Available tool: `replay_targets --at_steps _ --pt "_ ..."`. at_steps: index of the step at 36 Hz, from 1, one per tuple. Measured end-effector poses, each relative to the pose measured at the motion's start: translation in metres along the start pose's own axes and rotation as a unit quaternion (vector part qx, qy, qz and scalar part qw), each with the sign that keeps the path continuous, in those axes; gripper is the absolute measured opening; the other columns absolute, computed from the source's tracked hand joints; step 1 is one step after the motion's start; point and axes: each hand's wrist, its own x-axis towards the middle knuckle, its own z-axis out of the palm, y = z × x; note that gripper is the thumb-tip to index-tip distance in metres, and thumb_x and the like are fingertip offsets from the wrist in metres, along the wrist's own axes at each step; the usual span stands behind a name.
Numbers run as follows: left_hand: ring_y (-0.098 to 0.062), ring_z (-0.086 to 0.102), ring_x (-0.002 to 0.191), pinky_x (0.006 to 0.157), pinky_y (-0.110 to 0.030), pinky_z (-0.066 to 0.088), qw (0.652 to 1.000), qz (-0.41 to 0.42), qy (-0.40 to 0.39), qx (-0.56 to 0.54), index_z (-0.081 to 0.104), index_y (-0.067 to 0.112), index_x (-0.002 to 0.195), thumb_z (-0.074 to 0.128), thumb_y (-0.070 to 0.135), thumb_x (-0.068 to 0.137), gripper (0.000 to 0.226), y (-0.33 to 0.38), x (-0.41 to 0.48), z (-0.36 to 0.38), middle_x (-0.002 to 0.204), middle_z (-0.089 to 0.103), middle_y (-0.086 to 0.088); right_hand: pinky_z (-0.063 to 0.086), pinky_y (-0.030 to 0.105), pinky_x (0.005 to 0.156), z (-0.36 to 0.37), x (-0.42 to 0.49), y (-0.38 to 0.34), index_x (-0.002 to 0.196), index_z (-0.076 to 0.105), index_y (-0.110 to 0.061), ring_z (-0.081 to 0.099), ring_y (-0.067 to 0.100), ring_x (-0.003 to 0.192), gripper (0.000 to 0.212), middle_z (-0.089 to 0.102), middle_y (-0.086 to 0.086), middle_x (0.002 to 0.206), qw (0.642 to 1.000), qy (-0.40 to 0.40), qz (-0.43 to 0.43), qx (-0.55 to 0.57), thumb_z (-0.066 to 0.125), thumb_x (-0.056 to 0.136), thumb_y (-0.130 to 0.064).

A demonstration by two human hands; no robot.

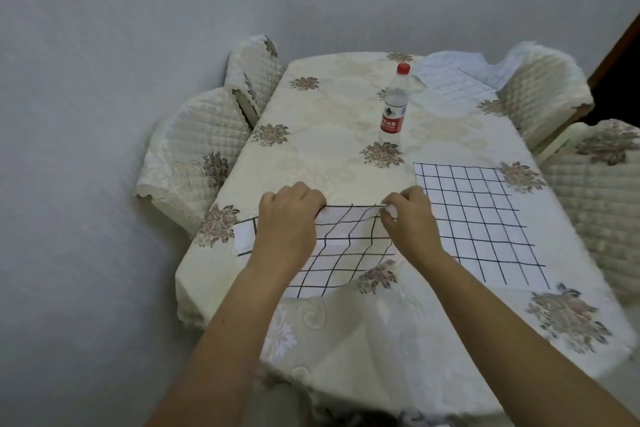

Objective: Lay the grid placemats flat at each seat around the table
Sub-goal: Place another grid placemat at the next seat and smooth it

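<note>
Table, mat in L grip, R grip

I see soft, even, fairly bright light with hardly any shadow or glare. My wide lens bows the edges of the table, and fine detail looks slightly smeared.

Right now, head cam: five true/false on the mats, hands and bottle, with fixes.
1. The left hand and right hand both pinch the near mat at its far edge. True.
2. The near mat lies flat. False: it is rumpled and wavy.
3. The bottle stands upright, red cap on. True.
4. The bottle stands on a mat. False: it stands on the bare tablecloth.
5. The right mat is folded in half. False: it lies spread flat.
</note>
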Motion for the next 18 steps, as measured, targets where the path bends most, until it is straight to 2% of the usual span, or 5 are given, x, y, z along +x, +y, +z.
replay_targets --at_steps 2,4,9,13,18 --pt "-0.023 0.054 0.053 0.062 -0.028 0.013 1.0 -0.011 -0.014 0.022 0.064 0.015 0.07 0.069 -0.006 0.061 0.024 -0.006 0.011 0.0 0.063 0.056 -0.001 0.04 0.031 0.065 -0.008 0.013 0.011 0.096 0.068 -0.003 0.047 0.032 0.1 0.015 0.05 0.016 0.103 1.0 0.008 -0.014 -0.01 0.063 0.085 -0.013" --pt "-0.025 0.057 0.054 0.061 -0.03 0.025 0.999 -0.019 -0.031 0.019 0.066 0.014 0.07 0.074 -0.003 0.064 0.02 -0.012 0.021 -0.001 0.063 0.058 -0.002 0.046 0.037 0.07 -0.016 0.026 0.018 0.09 0.069 -0.001 0.048 0.035 0.1 0.013 0.052 0.019 0.105 0.999 0.012 -0.038 -0.004 0.065 0.083 -0.011" --pt "-0.028 0.063 0.069 0.069 -0.035 0.037 0.996 -0.079 -0.04 0.004 0.068 0.01 0.08 0.067 0.011 0.081 0.003 -0.023 0.044 -0.009 0.075 0.066 -0.006 0.042 0.032 0.07 -0.03 0.057 0.027 0.084 0.067 0.0 0.053 0.03 0.09 0.013 0.056 0.015 0.096 0.997 0.017 -0.07 0.037 0.069 0.081 -0.013" --pt "-0.027 0.061 0.081 0.078 -0.038 0.032 0.988 -0.141 -0.047 0.034 0.067 0.011 0.085 0.064 0.018 0.086 0.007 -0.033 0.046 -0.002 0.083 0.066 -0.003 0.033 0.026 0.067 -0.032 0.075 0.034 0.088 0.065 -0.004 0.054 0.025 0.084 0.014 0.059 0.01 0.09 0.996 -0.022 -0.086 0.03 0.063 0.086 -0.018" --pt "-0.029 0.059 0.091 0.081 -0.039 0.029 0.98 -0.179 -0.072 0.038 0.068 0.011 0.094 0.056 0.01 0.09 0.013 -0.046 0.046 0.014 0.093 0.065 -0.007 0.035 0.026 0.068 -0.028 0.088 0.038 0.091 0.063 -0.008 0.051 0.017 0.079 0.011 0.062 0.006 0.089 0.994 -0.067 -0.065 0.051 0.058 0.089 -0.017"
